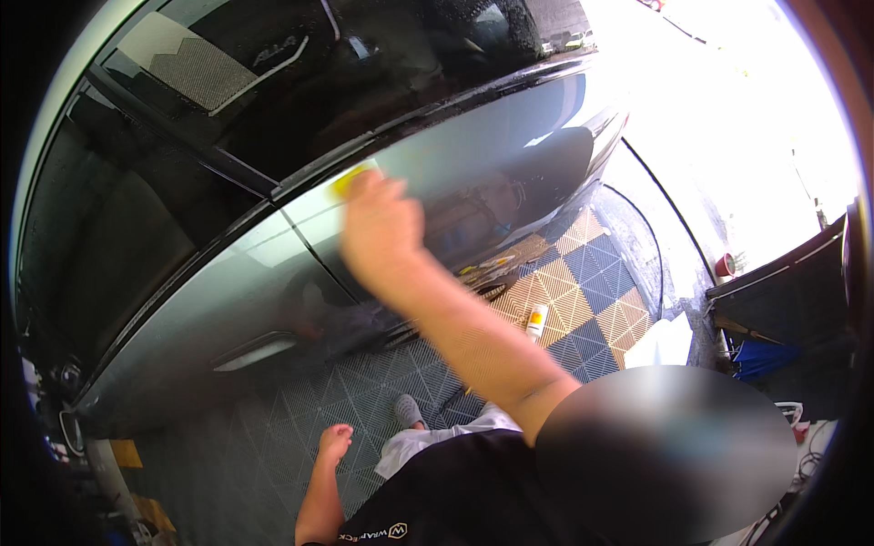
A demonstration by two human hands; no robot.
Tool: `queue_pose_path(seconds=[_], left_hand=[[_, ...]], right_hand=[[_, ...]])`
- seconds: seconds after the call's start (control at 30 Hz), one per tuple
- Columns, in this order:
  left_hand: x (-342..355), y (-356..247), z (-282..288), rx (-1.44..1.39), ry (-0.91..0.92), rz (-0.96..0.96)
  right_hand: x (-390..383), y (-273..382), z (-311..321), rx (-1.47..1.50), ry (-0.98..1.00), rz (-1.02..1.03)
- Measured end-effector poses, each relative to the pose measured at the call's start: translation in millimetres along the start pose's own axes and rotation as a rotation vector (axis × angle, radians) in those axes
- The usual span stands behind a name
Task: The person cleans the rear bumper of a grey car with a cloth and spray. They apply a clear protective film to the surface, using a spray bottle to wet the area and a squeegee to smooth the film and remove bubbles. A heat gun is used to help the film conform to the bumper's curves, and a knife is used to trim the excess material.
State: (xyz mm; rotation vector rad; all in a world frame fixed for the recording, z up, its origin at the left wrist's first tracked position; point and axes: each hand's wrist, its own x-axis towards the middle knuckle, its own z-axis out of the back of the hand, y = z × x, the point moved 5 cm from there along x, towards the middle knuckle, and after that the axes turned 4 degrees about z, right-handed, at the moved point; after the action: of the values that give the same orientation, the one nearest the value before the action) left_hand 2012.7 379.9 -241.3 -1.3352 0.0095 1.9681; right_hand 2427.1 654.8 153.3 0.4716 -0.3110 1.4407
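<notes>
My right arm reaches out across the side of a grey car [455,173]. My right hand [384,232], a little blurred by motion, is closed around a flat yellow squeegee [349,181]. The squeegee lies against the painted door panel, just below the window trim and close to the vertical door seam. Its far edge shows past my fingers; the rest is hidden by them. Low in front of my body, my left hand [335,443] is held away from the car with its fingers loosely curled. I see nothing in it.
A white bottle with a yellow-orange label [537,322] stands on the patterned tile floor [273,446]. White sheets [660,344] lie farther right. A dark hose or cable [669,209] crosses the bright ground. Near the dark furniture sits a red cup-like object [725,265].
</notes>
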Motion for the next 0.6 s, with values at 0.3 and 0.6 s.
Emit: queue_pose_path(seconds=[0.3, 0.6], left_hand=[[-92.6, -38.7, -136.1, -0.413, 0.079, -0.057], [-118.1, 36.4, -23.5, -0.308, -0.157, 0.070]], right_hand=[[-77.3, -56.7, 38.7, 0.717, 0.168, 0.195], [-40.2, -148.0, 5.3, 0.125, -0.210, -0.237]])
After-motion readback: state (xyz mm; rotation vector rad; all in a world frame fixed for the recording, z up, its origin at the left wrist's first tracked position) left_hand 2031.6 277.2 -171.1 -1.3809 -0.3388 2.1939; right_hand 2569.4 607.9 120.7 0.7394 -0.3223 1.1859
